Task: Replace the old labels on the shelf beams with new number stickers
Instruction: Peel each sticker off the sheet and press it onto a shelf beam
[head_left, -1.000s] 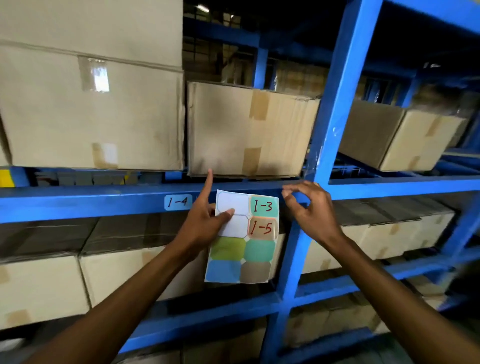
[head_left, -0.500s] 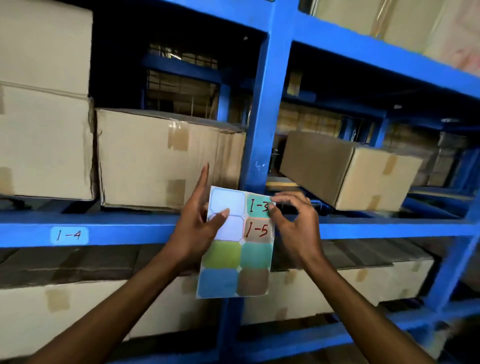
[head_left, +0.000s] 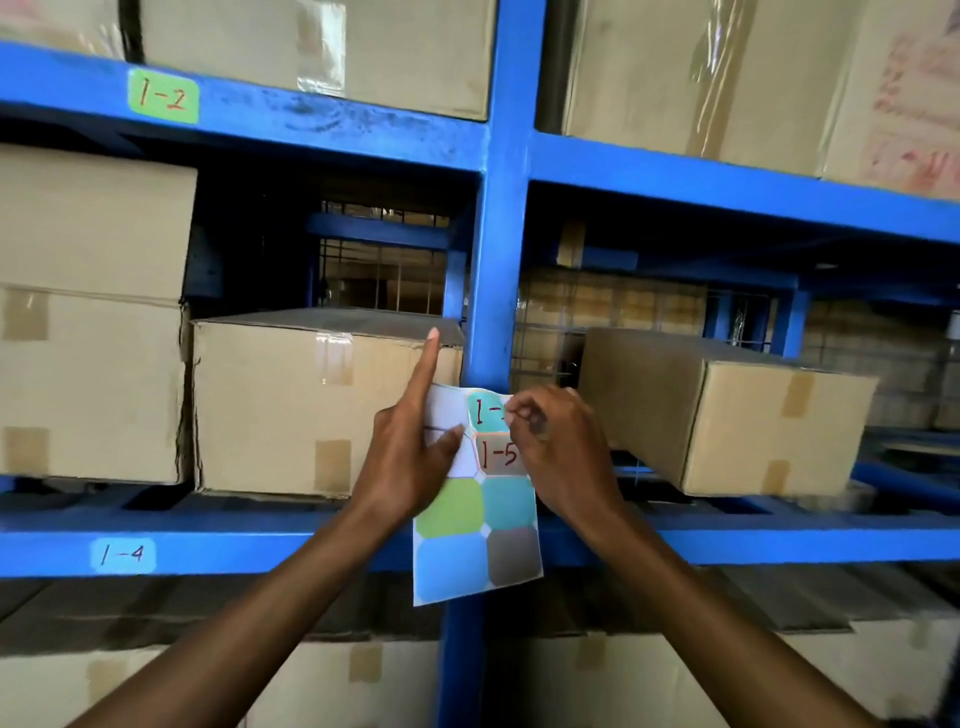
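Taped cardboard boxes fill my view: a stack of two (head_left: 88, 312) at left, one box (head_left: 322, 405) beside it, and an angled box (head_left: 727, 415) at right. Wire mesh (head_left: 382, 275) shows behind them.

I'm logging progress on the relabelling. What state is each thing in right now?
Sticker sheet: held up by the left hand.
1-3 sticker: on the sheet, pinched by the right hand.
1-5 sticker: on the sheet.
1-4 label: stuck on beam.
1-2 label: stuck on beam.

The upper beam (head_left: 311, 124) bore a green label (head_left: 163, 97) reading "1-2". The lower beam (head_left: 234, 551) bore "1-4". The sticker sheet (head_left: 475, 519) showed "1-5".
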